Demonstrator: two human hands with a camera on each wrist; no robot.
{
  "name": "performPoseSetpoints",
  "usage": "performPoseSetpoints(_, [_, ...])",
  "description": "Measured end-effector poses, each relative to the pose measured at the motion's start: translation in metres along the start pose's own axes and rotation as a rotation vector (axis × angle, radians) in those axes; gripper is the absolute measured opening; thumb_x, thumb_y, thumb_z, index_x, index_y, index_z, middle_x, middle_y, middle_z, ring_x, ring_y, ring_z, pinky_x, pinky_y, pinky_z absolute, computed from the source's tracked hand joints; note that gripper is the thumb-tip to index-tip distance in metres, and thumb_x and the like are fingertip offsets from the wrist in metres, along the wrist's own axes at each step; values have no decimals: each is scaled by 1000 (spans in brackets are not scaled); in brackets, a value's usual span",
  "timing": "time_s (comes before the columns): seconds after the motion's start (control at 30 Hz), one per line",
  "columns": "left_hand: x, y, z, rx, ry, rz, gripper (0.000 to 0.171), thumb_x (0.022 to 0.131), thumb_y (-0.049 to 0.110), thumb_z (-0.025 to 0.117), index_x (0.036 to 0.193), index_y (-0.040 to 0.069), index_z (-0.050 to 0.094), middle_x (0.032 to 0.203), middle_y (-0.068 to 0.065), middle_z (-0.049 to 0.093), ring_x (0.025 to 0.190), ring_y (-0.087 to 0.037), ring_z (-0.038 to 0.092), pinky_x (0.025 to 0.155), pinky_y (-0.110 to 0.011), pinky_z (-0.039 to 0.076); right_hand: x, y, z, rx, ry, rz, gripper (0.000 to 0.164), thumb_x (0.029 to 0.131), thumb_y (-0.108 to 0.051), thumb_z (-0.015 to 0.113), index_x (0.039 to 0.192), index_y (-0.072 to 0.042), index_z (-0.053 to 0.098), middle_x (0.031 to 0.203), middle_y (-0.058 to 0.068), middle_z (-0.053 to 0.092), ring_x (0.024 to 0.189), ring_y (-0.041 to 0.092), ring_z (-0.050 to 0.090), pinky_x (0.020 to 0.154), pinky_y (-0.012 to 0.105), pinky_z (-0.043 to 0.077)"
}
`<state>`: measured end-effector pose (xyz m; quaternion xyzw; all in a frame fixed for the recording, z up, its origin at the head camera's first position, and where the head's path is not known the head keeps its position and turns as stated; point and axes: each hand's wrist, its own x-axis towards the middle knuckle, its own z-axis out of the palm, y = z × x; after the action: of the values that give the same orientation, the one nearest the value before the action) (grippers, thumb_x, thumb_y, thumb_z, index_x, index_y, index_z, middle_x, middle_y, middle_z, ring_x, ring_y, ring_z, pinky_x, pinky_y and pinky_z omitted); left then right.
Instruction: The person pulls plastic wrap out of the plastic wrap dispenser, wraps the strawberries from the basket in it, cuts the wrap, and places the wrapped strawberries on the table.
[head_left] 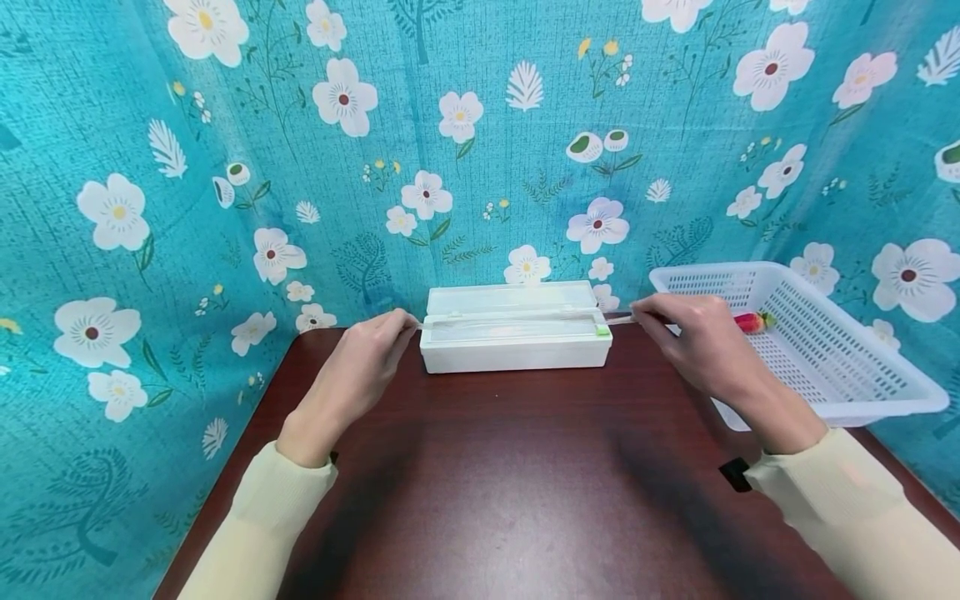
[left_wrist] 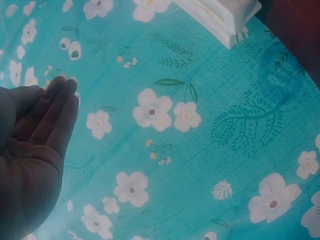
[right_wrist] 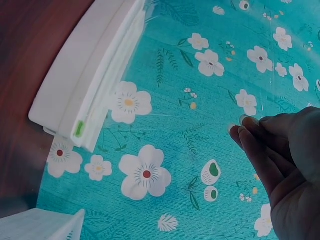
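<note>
A white cling film dispenser box (head_left: 517,357) stands at the far side of the table, its lid (head_left: 510,297) raised. A green slider (head_left: 602,331) sits at its right end. Clear cling film (head_left: 510,323) stretches thin between the two hands, in front of the lid. My left hand (head_left: 358,358) pinches one edge between thumb and fingertips, just left of the box. On the other side, my right hand (head_left: 701,346) pinches the opposite edge. Both wrist views show the fingertips pressed together; the film is barely visible there.
A white perforated basket (head_left: 832,410) stands on the right, behind my right hand, with a red vegetable-like item (head_left: 752,322) with a green end inside. The dark brown table (head_left: 510,467) meets a blue floral curtain (head_left: 480,208) at the back and sides.
</note>
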<state>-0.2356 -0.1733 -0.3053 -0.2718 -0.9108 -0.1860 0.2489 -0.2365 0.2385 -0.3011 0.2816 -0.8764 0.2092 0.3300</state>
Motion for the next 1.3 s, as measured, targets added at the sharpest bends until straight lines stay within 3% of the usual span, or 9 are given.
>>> performPoseSetpoints(0.1, [-3,2,-1,3,0,6,20,98,5,71,118,5,68,105,-11,76,87,-21,71,81,-37,64,-3,-2,-2,3,-4,-11,35,79,8,85,112,1,78,99,18,79,87,36,78,79,50,61])
performPoseSetpoints(0.2, [-8,5,-3,14,-2,16,24,96,5,73,119,7,68,108,-10,77,90,-21,73,84,-38,63,-9,-5,-4,11,-10,-17,35,78,7,86,112,-1,78,99,16,80,83,32,77,81,22,60])
performPoseSetpoints(0.27, [-12,7,-3,16,-6,27,25,96,4,74,120,7,68,111,-9,77,94,-22,74,87,-38,63,-14,-6,-4,22,-13,-21,36,78,6,87,112,-3,79,99,15,80,81,28,76,81,5,51])
performPoseSetpoints(0.33, [-16,8,-3,17,-7,37,27,95,5,75,121,8,68,113,-9,77,97,-21,75,88,-38,62,-19,-8,-5,33,-19,-20,37,78,5,87,112,-4,79,98,14,80,79,25,74,77,-4,39])
performPoseSetpoints(0.57, [-31,13,-3,11,-13,39,31,94,7,76,124,10,68,116,-7,77,102,-21,75,90,-39,61,-34,-13,-7,22,-44,-16,39,76,7,87,112,-5,79,97,6,80,75,12,65,68,4,43])
performPoseSetpoints(0.97, [-47,20,-8,14,-13,55,37,89,5,81,123,8,68,114,-7,77,102,-21,76,91,-39,61,-45,-21,-11,14,-23,-88,39,72,8,89,108,-5,79,92,3,80,70,9,67,70,5,49])
performPoseSetpoints(1.17, [-55,24,-9,36,-10,63,39,89,3,81,125,7,68,115,-7,77,103,-21,76,91,-38,60,-51,-26,-14,10,-28,-80,47,68,8,91,111,-5,79,96,6,80,79,19,76,87,-3,42])
performPoseSetpoints(1.3, [-59,27,-11,43,-12,61,41,88,3,82,126,6,68,117,-8,77,103,-22,77,90,-39,60,-55,-29,-16,-4,-34,-73,49,66,7,93,112,-5,79,97,7,80,81,21,77,89,-4,38])
